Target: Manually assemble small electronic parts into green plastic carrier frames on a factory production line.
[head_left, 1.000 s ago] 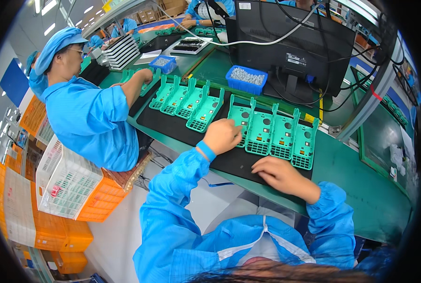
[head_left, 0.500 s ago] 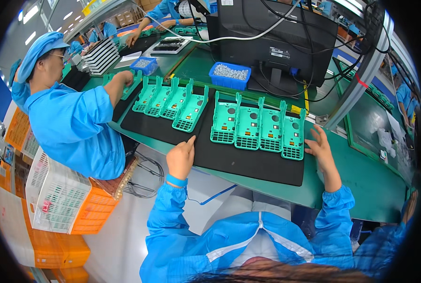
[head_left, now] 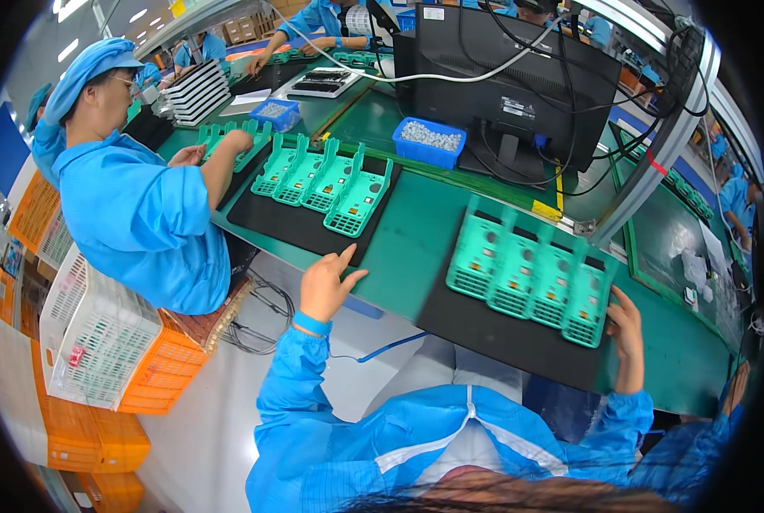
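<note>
Two black mats lie on the green bench (head_left: pixel 409 235). The right mat (head_left: pixel 501 335) carries a row of green plastic housings (head_left: pixel 527 269). My right hand (head_left: pixel 625 332) is at its right edge, next to the last housing, with fingers curled over the edge. The left mat (head_left: pixel 286 224) holds another row of green housings (head_left: pixel 326 178). Just off that mat's near corner is my left hand (head_left: pixel 326 286), fingers spread and holding nothing. Bare green bench shows between the two mats.
A co-worker in blue (head_left: pixel 142 214) sits to my left with hands on more green housings (head_left: pixel 228 137). A blue bin of small parts (head_left: pixel 429 141) and a black monitor (head_left: pixel 519 81) stand behind the mats. A white basket (head_left: pixel 91 333) sits on orange crates (head_left: pixel 100 427) at lower left.
The right mat with its housings has slid to the right along with my right hand, opening a gap between the mats. My left hand has come off that mat.
</note>
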The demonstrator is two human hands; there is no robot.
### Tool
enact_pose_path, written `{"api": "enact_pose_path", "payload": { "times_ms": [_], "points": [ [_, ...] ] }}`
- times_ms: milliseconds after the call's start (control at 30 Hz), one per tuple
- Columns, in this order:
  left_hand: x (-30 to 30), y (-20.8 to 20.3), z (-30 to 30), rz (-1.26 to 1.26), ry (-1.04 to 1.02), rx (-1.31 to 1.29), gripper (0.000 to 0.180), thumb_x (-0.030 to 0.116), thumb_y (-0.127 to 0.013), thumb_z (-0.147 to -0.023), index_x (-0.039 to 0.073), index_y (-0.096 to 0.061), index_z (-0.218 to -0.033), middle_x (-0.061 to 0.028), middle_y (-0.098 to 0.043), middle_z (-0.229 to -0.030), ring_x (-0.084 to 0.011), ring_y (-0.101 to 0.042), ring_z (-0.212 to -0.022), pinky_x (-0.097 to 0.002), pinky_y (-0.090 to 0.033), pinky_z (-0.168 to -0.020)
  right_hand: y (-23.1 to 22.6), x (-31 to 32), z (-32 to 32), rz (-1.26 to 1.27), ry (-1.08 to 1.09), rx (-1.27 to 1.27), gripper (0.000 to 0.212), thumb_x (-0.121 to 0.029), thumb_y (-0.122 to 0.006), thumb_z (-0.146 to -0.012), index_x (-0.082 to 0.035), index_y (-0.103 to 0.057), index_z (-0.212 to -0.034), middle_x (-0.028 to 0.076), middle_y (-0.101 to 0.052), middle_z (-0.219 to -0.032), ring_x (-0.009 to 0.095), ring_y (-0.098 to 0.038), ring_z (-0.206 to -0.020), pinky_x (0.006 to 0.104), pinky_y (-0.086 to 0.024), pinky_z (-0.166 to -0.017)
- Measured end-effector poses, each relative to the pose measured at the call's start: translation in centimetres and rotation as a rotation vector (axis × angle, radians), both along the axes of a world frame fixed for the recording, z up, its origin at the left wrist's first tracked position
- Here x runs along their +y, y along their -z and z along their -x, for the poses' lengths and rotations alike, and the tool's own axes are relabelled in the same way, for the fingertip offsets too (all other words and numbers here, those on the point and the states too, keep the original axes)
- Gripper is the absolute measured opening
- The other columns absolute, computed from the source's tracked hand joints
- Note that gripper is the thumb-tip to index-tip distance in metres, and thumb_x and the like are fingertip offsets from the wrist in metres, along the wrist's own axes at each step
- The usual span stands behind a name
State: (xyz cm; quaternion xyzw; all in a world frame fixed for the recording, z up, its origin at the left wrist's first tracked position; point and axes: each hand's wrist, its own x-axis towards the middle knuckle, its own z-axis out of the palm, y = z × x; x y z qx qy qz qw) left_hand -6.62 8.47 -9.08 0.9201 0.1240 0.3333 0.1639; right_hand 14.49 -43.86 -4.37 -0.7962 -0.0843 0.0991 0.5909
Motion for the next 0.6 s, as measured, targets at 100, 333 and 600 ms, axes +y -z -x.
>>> {"api": "enact_pose_path", "payload": {
  "times_ms": [100, 333, 600],
  "points": [
    [1.8, -0.3, 0.9, -0.115, 0.011, 0.064, 0.046, 0.029, -0.073, -0.074, 0.008, -0.065, -0.114, -0.0099, -0.053, -0.070, -0.0289, -0.056, -0.064, -0.0399, -0.045, -0.055, -0.3, -8.5, 0.1, 0.012, 0.291, 0.043, 0.056, -0.013, -0.053, -0.083, -0.002, -0.042, -0.138, 0.002, -0.064, -0.086, 0.008, -0.058, -0.067, 0.0201, -0.043, -0.052],
    [5.2, -2.6, -0.5, -0.693, 0.249, 0.146, 0.043, 0.030, -0.074, -0.070, 0.009, -0.067, -0.107, -0.0031, -0.049, -0.066, -0.0195, -0.055, -0.061, -0.0330, -0.046, -0.052, 2.3, -43.3, -6.1, 0.347, 0.708, -0.123, 0.054, -0.001, -0.048, -0.080, -0.003, -0.045, -0.133, 0.011, -0.062, -0.099, 0.019, -0.060, -0.080, 0.0300, -0.049, -0.071],
    [5.4, -3.2, -2.9, -0.830, 0.315, 0.055, 0.056, 0.029, -0.074, -0.063, 0.008, -0.065, -0.114, -0.0028, -0.044, -0.067, -0.0176, -0.053, -0.061, -0.0317, -0.046, -0.055, 0.6, -37.1, -10.0, 0.254, 0.295, -0.708, 0.055, 0.001, -0.050, -0.084, -0.005, -0.043, -0.138, 0.012, -0.046, -0.140, 0.023, -0.044, -0.129, 0.0334, -0.035, -0.105]
  ]
}}
